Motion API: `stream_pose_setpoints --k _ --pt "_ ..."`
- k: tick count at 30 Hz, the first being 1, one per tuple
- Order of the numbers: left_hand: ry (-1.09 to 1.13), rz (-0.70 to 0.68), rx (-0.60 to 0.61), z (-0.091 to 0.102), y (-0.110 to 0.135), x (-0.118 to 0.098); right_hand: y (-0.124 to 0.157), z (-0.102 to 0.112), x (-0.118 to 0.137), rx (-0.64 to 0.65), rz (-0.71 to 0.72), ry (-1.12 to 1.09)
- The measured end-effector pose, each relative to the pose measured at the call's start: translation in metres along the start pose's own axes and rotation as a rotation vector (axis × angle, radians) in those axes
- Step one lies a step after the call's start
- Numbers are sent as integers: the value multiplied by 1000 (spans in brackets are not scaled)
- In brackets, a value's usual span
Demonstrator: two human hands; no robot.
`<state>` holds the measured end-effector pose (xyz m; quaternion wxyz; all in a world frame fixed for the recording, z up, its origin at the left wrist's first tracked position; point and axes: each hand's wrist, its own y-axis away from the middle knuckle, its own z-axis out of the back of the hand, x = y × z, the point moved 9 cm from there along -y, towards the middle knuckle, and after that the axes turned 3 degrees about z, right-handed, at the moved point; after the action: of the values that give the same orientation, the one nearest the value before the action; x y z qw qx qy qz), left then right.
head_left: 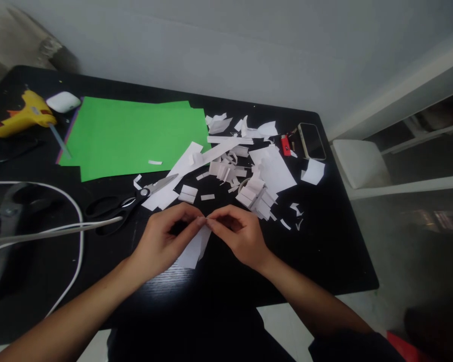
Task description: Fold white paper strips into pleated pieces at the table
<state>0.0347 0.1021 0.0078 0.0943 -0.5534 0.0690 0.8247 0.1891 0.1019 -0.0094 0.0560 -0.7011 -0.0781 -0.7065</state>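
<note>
Pinching 1 paper piece (191, 253): left hand (162, 236) and right hand (245, 234), fingertips narrowed; seemingly folding, next calling for steady alignment.

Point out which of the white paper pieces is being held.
The creased white piece, pinched by the left hand and the right hand; the other white paper pieces lie beyond the hands, held by neither.
</note>
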Motion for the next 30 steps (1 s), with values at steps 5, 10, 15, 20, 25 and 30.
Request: stream_pose_setpoints --k 5,10,15,20,25,30 --pt "-5 -14 6 0 1 -4 2 -2 3 13 24 19" --pt "34 24 -18 6 0 -2 -2 1 2 44 -18 1" --pt "114 107 -104 19 -1 8 -9 12 -2 -13 -63 -95" --pt "170 96 18 1 0 4 -4 -1 2 39 -15 -77" --pt "165 119 -1 5 -1 8 -7 1 -2 67 -35 -42" --pt "172 146 -70 16 -3 13 -11 8 -4 24 -69 -135"
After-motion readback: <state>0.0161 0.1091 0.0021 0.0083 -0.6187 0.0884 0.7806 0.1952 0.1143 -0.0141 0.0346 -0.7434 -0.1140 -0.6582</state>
